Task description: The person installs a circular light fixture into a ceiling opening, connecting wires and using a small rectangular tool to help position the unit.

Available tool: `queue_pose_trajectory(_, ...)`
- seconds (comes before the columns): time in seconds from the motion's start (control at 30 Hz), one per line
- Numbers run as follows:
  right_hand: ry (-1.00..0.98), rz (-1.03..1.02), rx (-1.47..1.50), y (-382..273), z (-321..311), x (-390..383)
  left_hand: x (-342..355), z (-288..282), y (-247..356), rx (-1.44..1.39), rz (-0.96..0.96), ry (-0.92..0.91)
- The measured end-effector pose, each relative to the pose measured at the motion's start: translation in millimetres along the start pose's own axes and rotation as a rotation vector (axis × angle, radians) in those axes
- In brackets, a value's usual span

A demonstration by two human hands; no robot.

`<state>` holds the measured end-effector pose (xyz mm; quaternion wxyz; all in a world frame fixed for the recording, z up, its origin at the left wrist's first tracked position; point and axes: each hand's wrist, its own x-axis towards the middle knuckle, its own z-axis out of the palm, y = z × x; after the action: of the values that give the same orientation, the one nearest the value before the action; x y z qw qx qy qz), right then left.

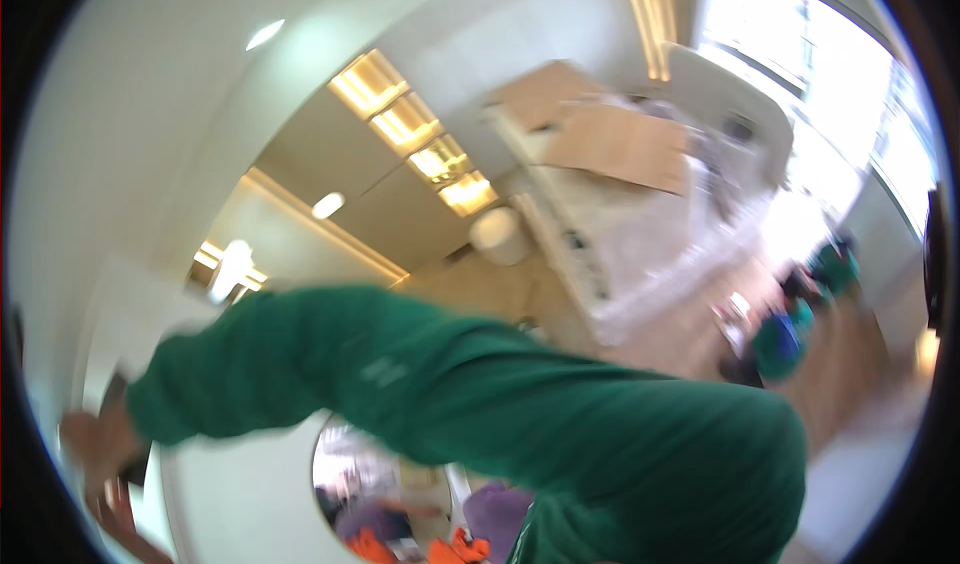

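Hand (pixel 98 449) blurred, we can't tell its grip; cardboard (pixel 622 147) lies on bed (pixel 645 254); progress and remainder unclear.

Green sleeve (pixel 480 394), brown cardboard (pixel 620 149)

A bed (pixel 640 254) and lit shelves (pixel 405 124) suggest a bedroom.
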<state>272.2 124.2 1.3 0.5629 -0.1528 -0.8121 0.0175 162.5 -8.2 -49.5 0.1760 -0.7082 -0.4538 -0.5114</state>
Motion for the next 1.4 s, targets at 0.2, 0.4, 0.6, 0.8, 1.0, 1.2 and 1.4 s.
queue_pose_trajectory(0.2,0.037,-0.148,-0.016,-59,-77,-73,-11,19,6,-0.639,0.033,-0.077)
queue_pose_trajectory(0.4,-0.154,-0.035,-0.05,-84,-114,-74,-10,11,46,-0.716,-0.11,-0.038)
queue_pose_trajectory(0.6,-0.196,0.021,-0.088,-83,-120,-71,-6,14,45,-0.862,-0.15,-0.095)
queue_pose_trajectory(0.8,-0.21,0.008,-0.058,-70,-129,-67,0,8,32,-1.008,-0.133,-0.15)
queue_pose_trajectory(1.0,-0.177,0.07,-0.014,-68,-131,-67,-4,16,31,-0.976,-0.17,-0.039)
queue_pose_trajectory(1.2,-0.203,0.081,-0.019,-69,-129,-69,-14,29,46,-0.872,-0.058,0.002)
queue_pose_trajectory(1.4,-0.241,0.104,-0.092,-71,-127,-68,-16,41,45,-0.331,0.014,0.069)
